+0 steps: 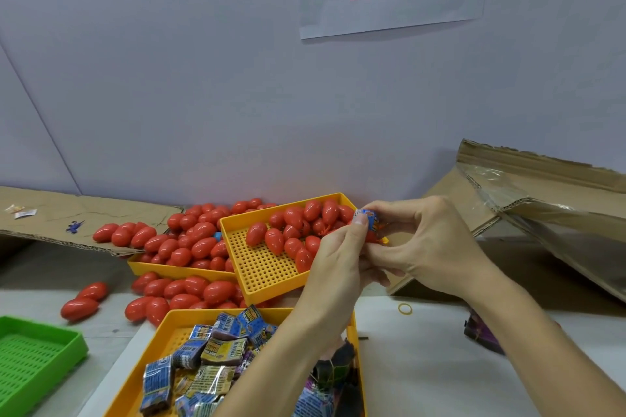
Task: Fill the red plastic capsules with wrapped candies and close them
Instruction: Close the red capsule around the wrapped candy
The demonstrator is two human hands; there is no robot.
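My left hand (338, 254) and my right hand (420, 244) meet above the right end of a tilted yellow perforated tray (264, 264) that holds several closed red capsules (294, 217). Between the fingertips of both hands sits a blue wrapped candy (367, 218). A bit of red plastic (371, 236) shows just under it, mostly hidden by my fingers. Close to me a second yellow tray (169, 325) holds several wrapped candies (216, 352), blue and yellowish.
More red capsules (200, 240) heap in a third yellow tray (159, 269) and spill onto the table at left. A green tray (37, 349) sits at the lower left. Cardboard flaps (542, 186) rise at right, a rubber band (405, 308) lies on the table.
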